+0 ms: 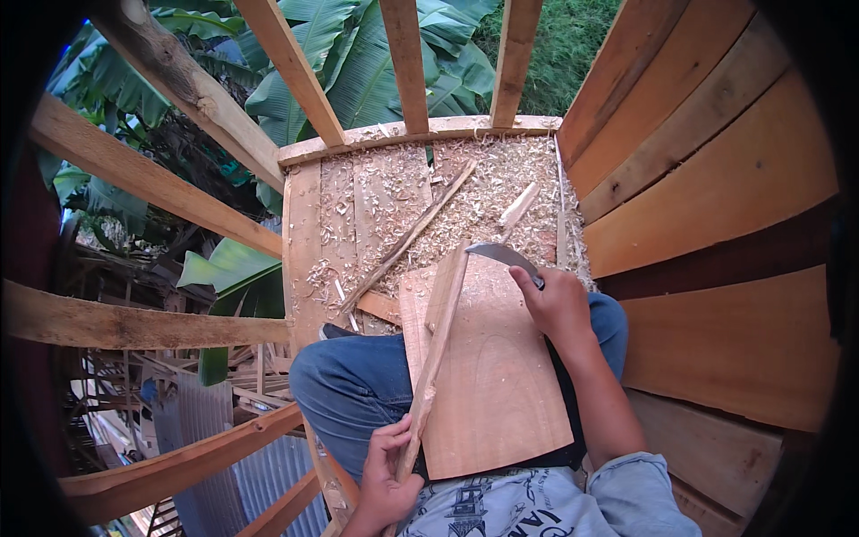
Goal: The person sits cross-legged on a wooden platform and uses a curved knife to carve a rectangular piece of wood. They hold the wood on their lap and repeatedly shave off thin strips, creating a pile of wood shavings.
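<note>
My left hand point(390, 470) is closed round the near end of a long, narrow wooden stick point(432, 362), which slants away from me. In my right hand point(557, 306) is a knife with a curved blade point(503, 252); only a bit of its dark handle shows. The blade's tip touches or lies just beside the far end of the stick. Under the stick, a flat wooden board point(501, 385) rests across my lap. A short wooden block point(445, 291) lies along the stick's left side on the board.
Pale shavings point(528, 161) cover the plank floor point(304, 215). A thin stick point(412, 234) and a short wood piece point(519, 204) lie among them. Wooden slats point(152, 318) form open railings left and ahead; a plank wall point(716, 215) stands close on my right. Banana leaves point(367, 63) hang outside.
</note>
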{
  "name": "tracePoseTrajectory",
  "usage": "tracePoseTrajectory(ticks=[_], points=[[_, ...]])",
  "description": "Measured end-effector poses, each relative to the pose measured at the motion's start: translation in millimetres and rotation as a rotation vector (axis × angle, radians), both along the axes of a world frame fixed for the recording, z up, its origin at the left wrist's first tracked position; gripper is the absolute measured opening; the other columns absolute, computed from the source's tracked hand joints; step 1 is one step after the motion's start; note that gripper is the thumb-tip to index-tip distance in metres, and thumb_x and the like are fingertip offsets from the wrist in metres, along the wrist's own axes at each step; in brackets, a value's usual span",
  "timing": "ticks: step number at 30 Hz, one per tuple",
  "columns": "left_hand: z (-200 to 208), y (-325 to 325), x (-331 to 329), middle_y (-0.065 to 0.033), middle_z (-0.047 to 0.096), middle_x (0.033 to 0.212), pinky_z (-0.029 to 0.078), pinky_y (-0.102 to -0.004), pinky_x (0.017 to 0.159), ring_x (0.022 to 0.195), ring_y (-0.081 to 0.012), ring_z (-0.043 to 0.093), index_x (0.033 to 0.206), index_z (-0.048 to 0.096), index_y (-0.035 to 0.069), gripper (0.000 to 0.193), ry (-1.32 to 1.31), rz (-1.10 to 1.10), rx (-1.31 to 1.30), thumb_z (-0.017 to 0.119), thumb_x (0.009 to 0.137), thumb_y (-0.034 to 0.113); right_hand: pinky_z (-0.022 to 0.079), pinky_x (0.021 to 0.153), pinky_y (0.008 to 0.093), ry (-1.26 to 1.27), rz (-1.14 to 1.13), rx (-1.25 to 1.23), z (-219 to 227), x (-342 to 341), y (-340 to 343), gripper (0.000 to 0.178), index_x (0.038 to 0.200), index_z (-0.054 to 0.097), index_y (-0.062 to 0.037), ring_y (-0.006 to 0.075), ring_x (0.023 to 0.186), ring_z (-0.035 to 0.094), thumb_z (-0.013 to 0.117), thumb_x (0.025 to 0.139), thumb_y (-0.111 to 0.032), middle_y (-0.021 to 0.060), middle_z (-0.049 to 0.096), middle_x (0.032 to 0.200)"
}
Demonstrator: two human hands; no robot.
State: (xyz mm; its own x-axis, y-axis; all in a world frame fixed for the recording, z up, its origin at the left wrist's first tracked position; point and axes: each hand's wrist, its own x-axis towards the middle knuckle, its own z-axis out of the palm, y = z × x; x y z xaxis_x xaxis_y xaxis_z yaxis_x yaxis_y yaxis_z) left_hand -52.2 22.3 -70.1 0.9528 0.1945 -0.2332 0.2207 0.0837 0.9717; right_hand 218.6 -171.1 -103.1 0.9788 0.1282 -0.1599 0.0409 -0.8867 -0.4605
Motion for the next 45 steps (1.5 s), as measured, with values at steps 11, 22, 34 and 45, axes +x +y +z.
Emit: tracePoseTrajectory(ticks=[11,22,34,45], points=[[-2,-5,-1,-0.0208,0.042,0.134,0.03,-0.0416,0.113,0.138,-0.0319,0.036,0.114,0.045,-0.002,0.048,0.003,-0.027,0.064,0.051,0.068,-0.013,0.049,0.088,0.0439,0.132,0.004,-0.005,-47,15,4,0.05,0.104,0.067,0.0023,0.0365,0.101,0.064,0.062,0.086,-0.045,0.0252,0.067,0.1],[16,11,0,-0.021,0.037,0.136,0.031,-0.0404,0.113,0.135,-0.0284,0.038,0.116,0.037,0.001,0.051,-0.058,0.036,-0.043,0.047,0.069,-0.016,0.052,0.082,0.0365,0.319,-0.008,0.332,-27,9,-15,0.065,0.118,0.061,0.0097,0.0307,0.091,0.069,0.078,0.075,-0.036,0.0246,0.068,0.103],[17,30,-11,-0.0172,0.043,0.129,0.031,-0.0398,0.109,0.126,-0.025,0.044,0.119,0.038,0.004,0.056,-0.1,0.021,-0.088,0.052,0.066,-0.01,0.051,0.083,0.0342,0.313,0.18,0.481,-5,-39,-56,0.069,0.125,0.056,0.0084,0.0244,0.094,0.069,0.082,0.073,-0.028,0.0221,0.069,0.106],[12,9,-11,-0.017,0.039,0.135,0.026,-0.0415,0.114,0.134,-0.0252,0.037,0.119,0.038,0.004,0.058,-0.009,-0.019,-0.139,0.045,0.065,-0.013,0.049,0.056,0.0378,0.107,-0.046,0.371,54,-78,-27,0.037,0.084,0.069,0.0033,0.0317,0.06,0.065,0.075,0.081,-0.033,0.019,0.064,0.067]])
